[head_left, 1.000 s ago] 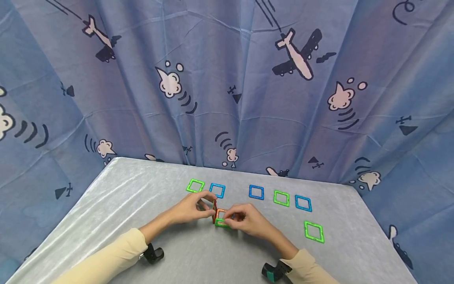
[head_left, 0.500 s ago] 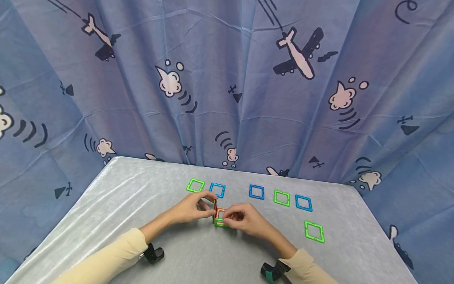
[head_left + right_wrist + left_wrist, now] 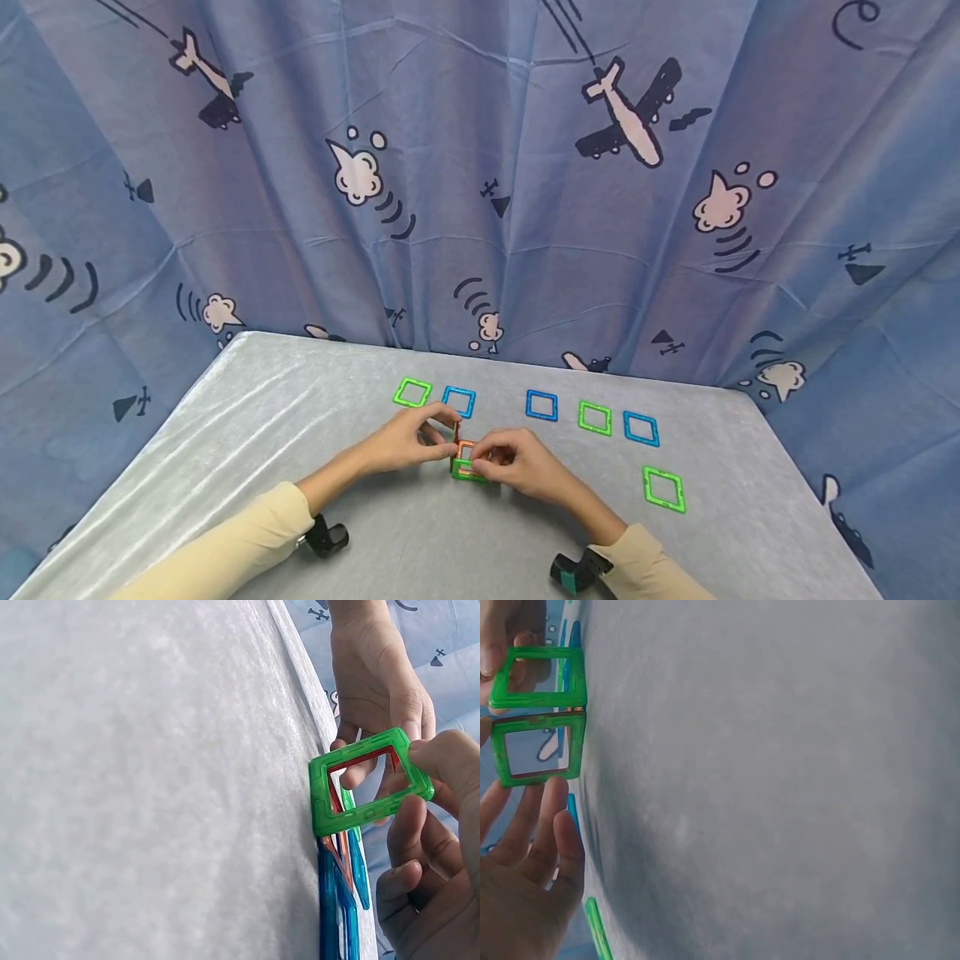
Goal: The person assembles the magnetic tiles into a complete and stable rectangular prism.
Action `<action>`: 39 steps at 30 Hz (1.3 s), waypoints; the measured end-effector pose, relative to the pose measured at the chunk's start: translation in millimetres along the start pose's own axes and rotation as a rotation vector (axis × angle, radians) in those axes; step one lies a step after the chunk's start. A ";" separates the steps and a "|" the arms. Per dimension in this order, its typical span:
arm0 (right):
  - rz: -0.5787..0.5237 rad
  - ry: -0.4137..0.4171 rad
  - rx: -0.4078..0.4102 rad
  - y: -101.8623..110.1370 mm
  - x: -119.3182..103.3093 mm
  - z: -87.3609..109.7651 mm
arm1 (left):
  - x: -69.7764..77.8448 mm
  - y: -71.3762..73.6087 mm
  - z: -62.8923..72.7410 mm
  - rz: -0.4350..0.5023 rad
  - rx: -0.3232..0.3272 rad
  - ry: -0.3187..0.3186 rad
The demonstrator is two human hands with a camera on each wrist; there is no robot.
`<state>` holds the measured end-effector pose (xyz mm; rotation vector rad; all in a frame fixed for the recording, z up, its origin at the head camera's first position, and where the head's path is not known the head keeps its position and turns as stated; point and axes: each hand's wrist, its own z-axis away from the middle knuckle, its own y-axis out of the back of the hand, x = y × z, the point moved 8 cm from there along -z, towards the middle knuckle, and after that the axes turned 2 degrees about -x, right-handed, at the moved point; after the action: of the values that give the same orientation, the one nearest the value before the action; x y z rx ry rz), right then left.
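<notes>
head view: the left hand (image 3: 411,437) pinches an upright frame (image 3: 575,751) and the right hand (image 3: 521,462) a green frame (image 3: 319,799), left and near of an orange frame (image 3: 467,442) on the table (image 3: 420,542), where uneven pressure could topple either.

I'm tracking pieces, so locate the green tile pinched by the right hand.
In the right wrist view, the green tile is right of centre, its right end in the right hand, the left hand behind it.
</notes>
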<state>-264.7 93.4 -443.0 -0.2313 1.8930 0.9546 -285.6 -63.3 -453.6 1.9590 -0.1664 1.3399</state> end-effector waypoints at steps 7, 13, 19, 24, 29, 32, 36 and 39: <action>-0.005 -0.011 0.004 0.5 0.3 -1.0 | 0.8 -0.6 0.4 -0.020 0.009 0.012; -0.008 -0.002 0.012 0.5 -1.0 -2.6 | 1.4 -1.4 0.2 0.002 0.006 0.002; -0.004 -0.002 0.015 1.3 -1.7 -3.1 | 0.7 -2.1 -0.5 0.013 0.005 -0.006; 0.002 0.011 0.003 1.8 -0.2 -2.2 | 0.4 -2.9 0.0 0.014 0.003 -0.004; 0.008 0.038 -0.006 4.8 1.0 0.8 | 0.9 -3.5 0.0 0.009 -0.001 0.001; 0.005 0.038 -0.001 9.2 1.3 4.3 | 0.6 -3.5 0.1 0.012 -0.001 0.013; 0.007 0.034 0.009 17.7 -0.9 10.3 | 0.2 -3.4 0.1 0.018 -0.001 0.021; 0.023 0.013 0.020 26.3 0.3 17.8 | 0.4 -3.5 0.1 0.022 0.000 0.022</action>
<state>-266.7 123.6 -433.6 -0.2046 1.9195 0.9514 -283.6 -60.8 -455.1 1.9474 -0.1779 1.3752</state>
